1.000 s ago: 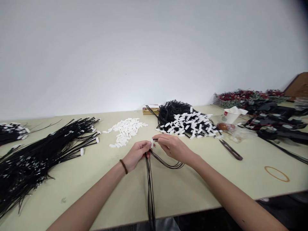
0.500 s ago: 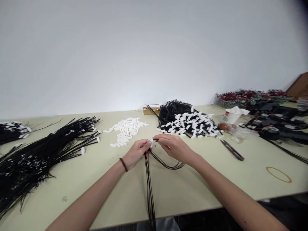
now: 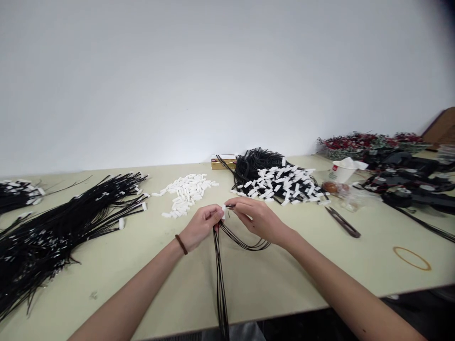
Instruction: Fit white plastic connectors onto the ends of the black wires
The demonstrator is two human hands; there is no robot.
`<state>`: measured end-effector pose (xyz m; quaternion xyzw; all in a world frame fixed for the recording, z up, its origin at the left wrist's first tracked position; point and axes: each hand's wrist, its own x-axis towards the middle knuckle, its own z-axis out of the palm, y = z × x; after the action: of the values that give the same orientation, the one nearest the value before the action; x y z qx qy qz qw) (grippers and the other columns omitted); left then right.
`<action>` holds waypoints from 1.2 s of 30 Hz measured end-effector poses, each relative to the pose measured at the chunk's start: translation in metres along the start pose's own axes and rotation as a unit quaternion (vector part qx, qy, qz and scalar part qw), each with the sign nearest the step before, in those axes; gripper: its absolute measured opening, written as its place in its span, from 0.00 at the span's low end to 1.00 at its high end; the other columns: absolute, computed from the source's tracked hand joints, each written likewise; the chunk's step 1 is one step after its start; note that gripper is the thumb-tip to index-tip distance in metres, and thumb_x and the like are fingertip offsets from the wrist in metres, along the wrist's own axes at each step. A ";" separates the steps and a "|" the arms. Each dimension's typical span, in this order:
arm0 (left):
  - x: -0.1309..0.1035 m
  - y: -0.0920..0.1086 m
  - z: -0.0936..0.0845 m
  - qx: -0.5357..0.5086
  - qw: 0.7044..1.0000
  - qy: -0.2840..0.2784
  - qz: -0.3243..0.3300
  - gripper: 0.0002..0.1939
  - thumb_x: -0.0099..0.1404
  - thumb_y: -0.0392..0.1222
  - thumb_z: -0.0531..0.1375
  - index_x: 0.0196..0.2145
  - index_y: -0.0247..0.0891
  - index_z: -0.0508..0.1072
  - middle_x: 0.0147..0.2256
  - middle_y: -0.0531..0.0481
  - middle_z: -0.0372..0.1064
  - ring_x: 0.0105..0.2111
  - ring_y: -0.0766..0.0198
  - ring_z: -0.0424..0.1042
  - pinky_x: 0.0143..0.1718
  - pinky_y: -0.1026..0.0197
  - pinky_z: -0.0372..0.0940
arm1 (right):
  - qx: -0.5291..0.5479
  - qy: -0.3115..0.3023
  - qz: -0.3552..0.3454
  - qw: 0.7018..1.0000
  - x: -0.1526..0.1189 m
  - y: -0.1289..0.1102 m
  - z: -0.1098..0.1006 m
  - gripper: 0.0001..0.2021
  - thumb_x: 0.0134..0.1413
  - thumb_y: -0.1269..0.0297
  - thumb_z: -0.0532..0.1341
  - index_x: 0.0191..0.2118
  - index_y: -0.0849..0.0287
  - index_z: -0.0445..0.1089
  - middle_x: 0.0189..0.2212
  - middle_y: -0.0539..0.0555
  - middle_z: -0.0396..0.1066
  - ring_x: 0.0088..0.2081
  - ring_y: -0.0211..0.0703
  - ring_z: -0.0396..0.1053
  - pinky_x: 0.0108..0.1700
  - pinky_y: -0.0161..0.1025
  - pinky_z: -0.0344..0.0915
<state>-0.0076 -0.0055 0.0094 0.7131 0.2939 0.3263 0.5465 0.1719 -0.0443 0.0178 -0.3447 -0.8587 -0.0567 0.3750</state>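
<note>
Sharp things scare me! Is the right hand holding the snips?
No, the snips lie on the table, away from the right hand.

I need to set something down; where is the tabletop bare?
Between the left hand and large left cable pile; between the right hand and snips. Crowded: the back, with white pieces and a cable heap; held cables cross front.

A small white block-shaped connector [image 3: 223, 211], partly covered by fingertips, sits upright in the grasp of the left hand [image 3: 202, 227]. Below it, a bundle of thin, flexible black wires [image 3: 222, 312] hangs downward in loosely parallel strands, while others sag in a slack loop toward the right hand [image 3: 261, 219], dark ends pinched just beside the connector.
</note>
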 end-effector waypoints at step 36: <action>-0.005 0.003 0.006 -0.064 0.997 -0.039 -0.034 0.18 0.55 0.54 0.57 0.23 0.34 0.63 0.22 0.54 0.58 0.21 0.72 0.56 0.24 0.67 0.52 | -0.103 -0.071 -0.025 0.992 0.002 -0.013 -0.011 0.12 0.51 0.81 0.43 0.31 0.60 0.58 0.34 0.56 0.65 0.31 0.38 0.62 0.29 0.33 0.58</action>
<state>-0.0058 -0.0130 0.0102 0.6784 0.2750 0.2978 0.6128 0.1696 -0.0571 0.0290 -0.3633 -0.8810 -0.1293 0.2742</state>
